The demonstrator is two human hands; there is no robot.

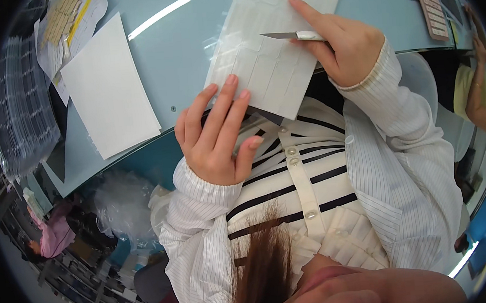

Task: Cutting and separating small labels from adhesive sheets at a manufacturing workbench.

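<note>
A white sheet of peel-off labels lies on a pale blue tabletop, its lower corner hanging over the near edge. The sheet is cut into tall narrow rectangles set in rows, and looks slightly glossy (light streaks reflect off the tabletop around it). The left hand lies with fingers spread and relaxed, gripping nothing, its fingertips pressing the sheet's lower left edge. The right hand is closed around a small craft knife, forefinger stretched along the sheet's upper right edge, the blade pointing left across the labels. A stack of plain white paper lies well apart to the left.
</note>
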